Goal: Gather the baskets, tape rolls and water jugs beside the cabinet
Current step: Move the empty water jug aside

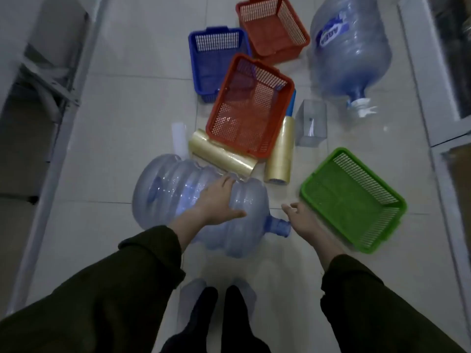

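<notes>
Your left hand lies flat on the near jug, fingers spread over its ribbed side, pressing rather than gripping. The jug lies on its side on the floor, its neck pointing toward your right hand. That hand hangs open just beside the neck, fingers loosely curled and holding nothing.

Just beyond the jug lie two tape rolls: one flat on its side, touching the jug's far edge, the other lying alongside the tilted red basket. That basket leans partly over the blue basket. A second red basket sits farther back (its corner meets the blue one). The green basket sits to your right, near your right hand. The far jug lies on its side at the upper right, well apart from the near one. A small clear box stands between it and the tape.
</notes>
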